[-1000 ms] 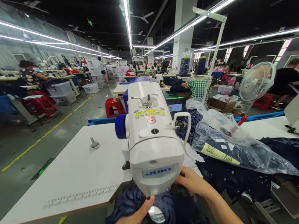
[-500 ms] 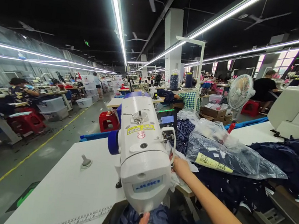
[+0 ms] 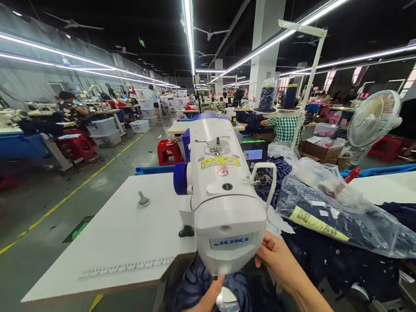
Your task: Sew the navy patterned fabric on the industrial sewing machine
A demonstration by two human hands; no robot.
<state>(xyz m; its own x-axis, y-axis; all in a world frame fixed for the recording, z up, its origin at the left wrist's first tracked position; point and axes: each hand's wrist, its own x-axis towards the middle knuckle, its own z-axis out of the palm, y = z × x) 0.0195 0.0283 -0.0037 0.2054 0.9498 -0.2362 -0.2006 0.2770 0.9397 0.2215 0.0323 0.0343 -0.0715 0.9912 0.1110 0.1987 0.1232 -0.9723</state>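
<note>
A white sewing machine [image 3: 222, 189] stands on a white table [image 3: 130, 238] in front of me. Dark navy patterned fabric [image 3: 196, 291] lies under its head and spills over the table's front edge. My left hand [image 3: 206, 303] reaches up from below with its fingers on this fabric, right beneath the machine head; most of the fingers are hidden. My right hand [image 3: 278, 261] is at the right side of the machine head with fingers curled, and what they grip is hidden behind the machine.
A clear plastic bag with navy garments and a yellow label [image 3: 339, 216] lies to the right on more dark cloth. A fan [image 3: 376, 117], thread cones [image 3: 278, 96], red stools [image 3: 168, 150] and other workers at tables line an aisle with a yellow floor line [image 3: 66, 198].
My right hand drew back from the machine's far right side to its near right edge. The view shifted down and to the left. My left hand stayed on the fabric.
</note>
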